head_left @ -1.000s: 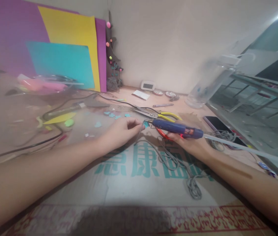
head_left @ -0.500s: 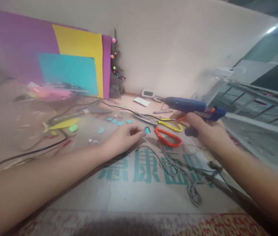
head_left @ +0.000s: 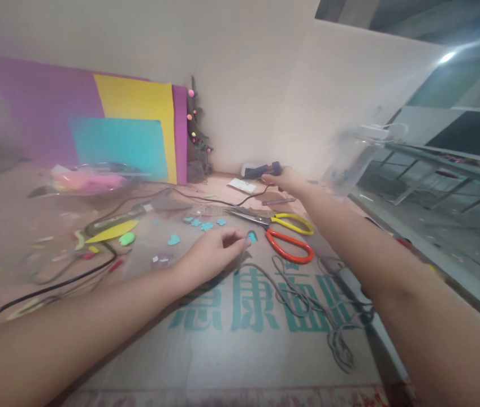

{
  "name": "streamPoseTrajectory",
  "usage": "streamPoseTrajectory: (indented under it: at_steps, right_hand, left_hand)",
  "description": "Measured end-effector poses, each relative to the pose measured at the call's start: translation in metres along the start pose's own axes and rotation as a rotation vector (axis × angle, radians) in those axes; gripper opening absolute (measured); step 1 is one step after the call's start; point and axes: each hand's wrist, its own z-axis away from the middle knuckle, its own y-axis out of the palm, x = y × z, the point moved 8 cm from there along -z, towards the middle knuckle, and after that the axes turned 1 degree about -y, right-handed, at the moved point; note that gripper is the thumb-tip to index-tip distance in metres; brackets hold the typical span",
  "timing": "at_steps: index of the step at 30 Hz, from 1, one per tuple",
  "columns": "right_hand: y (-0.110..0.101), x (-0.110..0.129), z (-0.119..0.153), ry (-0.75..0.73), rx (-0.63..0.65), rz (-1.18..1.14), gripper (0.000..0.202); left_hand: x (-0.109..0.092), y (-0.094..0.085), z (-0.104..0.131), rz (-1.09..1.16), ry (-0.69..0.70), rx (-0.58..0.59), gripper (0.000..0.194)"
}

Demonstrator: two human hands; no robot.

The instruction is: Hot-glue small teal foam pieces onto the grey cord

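Note:
Between thumb and fingers, my left hand pinches a small turquoise foam piece just over the table. My right hand reaches to the back of the table, closed around the handle of a blue glue gun. The gun points left, close to the wall; whether it rests on the table I cannot tell. Scissors with one yellow and one red handle lie to the right of my left hand. Several turquoise foam cut-outs and a heart-shaped piece lie to its left.
Purple, yellow and turquoise sheets lean on the wall at left, beside a small decorated branch. A grey cord lies tangled in front. A utility knife, a pen and a white card lie about.
My right hand has carried the glue gun away to the back of the table, near the wall. My left hand stays about in place with the turquoise piece. The view has tilted slightly up.

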Motion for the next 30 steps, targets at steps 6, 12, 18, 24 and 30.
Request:
streamPoseTrajectory:
  at_steps: [6,12,18,24,30]
  right_hand:
    - [0.015,-0.027,-0.014,0.083,-0.006,0.097,0.034]
    - [-0.012,-0.037,-0.006,0.088,-0.105,0.175,0.031]
    - [-0.057,0.007,0.076,-0.154,-0.466,-0.031,0.022]
    - [0.029,0.055,0.171,0.031,0.175,-0.856,0.043]
    - [0.080,0.062,0.208,0.211,0.480,-1.142,0.065]
  left_hand:
    - [-0.006,-0.001,0.000,-0.029,0.014,-0.005,0.031]
    - [-0.004,-0.004,-0.002,-0.042,0.048,-0.054,0.030]
    - [-0.006,-0.009,-0.003,0.000,0.091,-0.112,0.025]
    - [-0.028,-0.016,0.008,-0.103,0.217,-0.186,0.019]
    - [-0.041,-0.022,0.015,-0.215,0.314,-0.273,0.015]
